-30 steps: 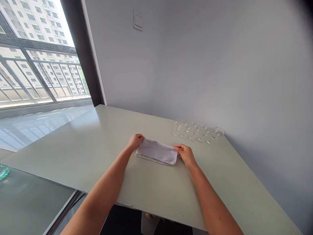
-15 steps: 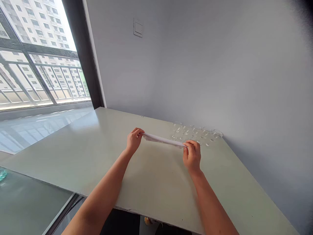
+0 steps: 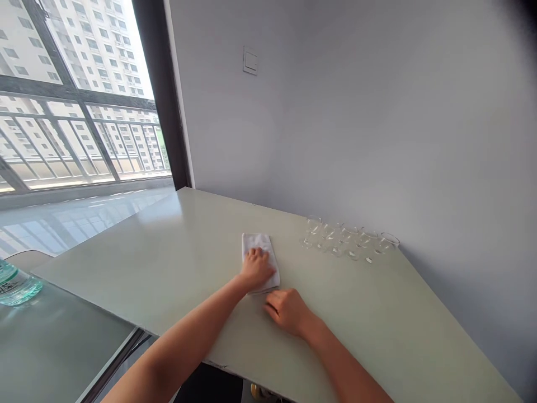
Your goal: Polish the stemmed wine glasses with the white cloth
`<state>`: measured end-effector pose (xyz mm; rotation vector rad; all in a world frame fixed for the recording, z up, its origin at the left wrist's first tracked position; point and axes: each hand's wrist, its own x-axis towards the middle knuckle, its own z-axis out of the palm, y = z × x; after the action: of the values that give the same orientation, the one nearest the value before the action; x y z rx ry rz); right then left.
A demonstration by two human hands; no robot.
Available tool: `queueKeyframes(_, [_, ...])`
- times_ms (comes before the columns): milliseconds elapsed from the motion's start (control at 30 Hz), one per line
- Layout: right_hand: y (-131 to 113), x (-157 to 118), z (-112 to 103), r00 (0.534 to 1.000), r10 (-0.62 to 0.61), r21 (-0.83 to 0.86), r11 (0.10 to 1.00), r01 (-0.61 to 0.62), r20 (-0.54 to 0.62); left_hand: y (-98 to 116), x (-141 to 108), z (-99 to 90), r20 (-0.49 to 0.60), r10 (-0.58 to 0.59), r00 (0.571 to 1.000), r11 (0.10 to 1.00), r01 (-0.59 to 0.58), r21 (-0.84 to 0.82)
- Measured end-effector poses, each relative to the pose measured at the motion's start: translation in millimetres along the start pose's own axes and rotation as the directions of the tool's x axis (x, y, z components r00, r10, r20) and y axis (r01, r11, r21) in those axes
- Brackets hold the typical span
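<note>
The left hand is laid palm down with its fingers spread over a folded white cloth; the cloth is pressed from above rather than clasped. The right hand is held with its fingers curled, just beside the cloth's near edge; whether the edge is touched or pinched by them cannot be told, as the fingertips are partly hidden and slightly blurred.

The cloth is set directly beneath the left palm, flat on a pale table. Its far end is left uncovered beyond the left fingertips, and its near edge is shown between the two hands.

Beyond the right hand and further to its right, a group of clear stemmed glasses is stood upright near the wall, well apart from both hands. At least five rims can be made out.

Well to the left of the left hand, a greenish transparent bottle, cut off by the frame, is seen over a lower grey surface. Far beyond the left hand, a light switch is mounted high on the wall, and a railing is seen through a window further left.
</note>
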<state>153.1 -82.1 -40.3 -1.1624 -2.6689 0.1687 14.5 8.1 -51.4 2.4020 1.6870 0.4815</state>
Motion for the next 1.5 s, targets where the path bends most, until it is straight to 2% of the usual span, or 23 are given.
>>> queueKeyframes(100, [-14, 3, 13, 0.998, -0.052, 0.004, 0.999, 0.052, 0.046, 11, 0, 21.4, 0.084, 0.161, 0.983, 0.986, -0.164, 0.031])
queueKeyframes(233, [-23, 4, 22, 0.998, -0.053, 0.067, 0.996, 0.051, 0.033, 5, 23, 30.5, 0.189, 0.364, 0.912, 0.929, -0.37, -0.005])
queueKeyframes(300, [-21, 4, 24, 0.999, -0.029, 0.103, 0.994, 0.026, 0.029, -4, 43, 30.4, 0.217, 0.412, 0.885, 0.907, -0.42, -0.009])
queueKeyframes(367, [-17, 4, 24, 1.0, 0.002, 0.138, 0.99, -0.005, 0.023, -19, 65, 28.0, 0.238, 0.396, 0.887, 0.913, -0.408, 0.004])
queueKeyframes(467, [-13, 3, 22, 0.999, 0.033, 0.185, 0.982, -0.036, 0.019, -55, 94, 17.0, 0.249, 0.238, 0.939, 0.963, -0.261, 0.064])
queueKeyframes(533, [-13, 2, 21, 0.999, 0.046, 0.201, 0.978, -0.049, 0.022, -90, 106, 3.2, 0.234, 0.056, 0.971, 0.987, -0.088, 0.131])
queueKeyframes(633, [-13, 2, 22, 0.998, 0.059, 0.203, 0.977, -0.061, 0.02, -152, 105, -25.6, 0.178, -0.126, 0.976, 0.978, 0.093, 0.186])
queueKeyframes(733, [-13, 3, 25, 0.998, 0.061, 0.198, 0.978, -0.062, 0.007, -215, 82, -57.8, 0.116, -0.303, 0.946, 0.935, 0.272, 0.228])
queueKeyframes(833, [-13, 2, 28, 0.998, 0.065, 0.19, 0.98, -0.061, -0.01, -268, 44, -85.1, 0.067, -0.448, 0.892, 0.871, 0.418, 0.257])
queueKeyframes(933, [-13, 2, 29, 0.997, 0.075, 0.19, 0.979, -0.07, -0.021, -306, 5, -102.6, 0.033, -0.584, 0.811, 0.783, 0.552, 0.286])
queueKeyframes(1000, [-14, 3, 29, 0.996, 0.083, 0.188, 0.979, -0.077, -0.027, -321, -17, -108.8, 0.022, -0.625, 0.78, 0.748, 0.591, 0.301])
queueKeyframes(1067, [-14, 4, 28, 0.996, 0.088, 0.182, 0.98, -0.08, -0.035, -327, -36, -111.3, 0.016, -0.632, 0.775, 0.74, 0.598, 0.308])
queueKeyframes(1167, [-16, 6, 28, 0.995, 0.089, 0.168, 0.983, -0.08, -0.046, -318, -54, -109.5, 0.013, -0.627, 0.779, 0.743, 0.592, 0.311])
queueKeyframes(1267, [-18, 10, 27, 0.995, 0.092, 0.156, 0.984, -0.084, -0.043, -293, -64, -102.0, 0.004, -0.608, 0.794, 0.756, 0.578, 0.307])
queueKeyframes(1500, [-20, 16, 26, 0.992, 0.116, 0.155, 0.982, -0.107, -0.053, -221, -64, -75.6, 0.037, -0.485, 0.874, 0.843, 0.455, 0.288])
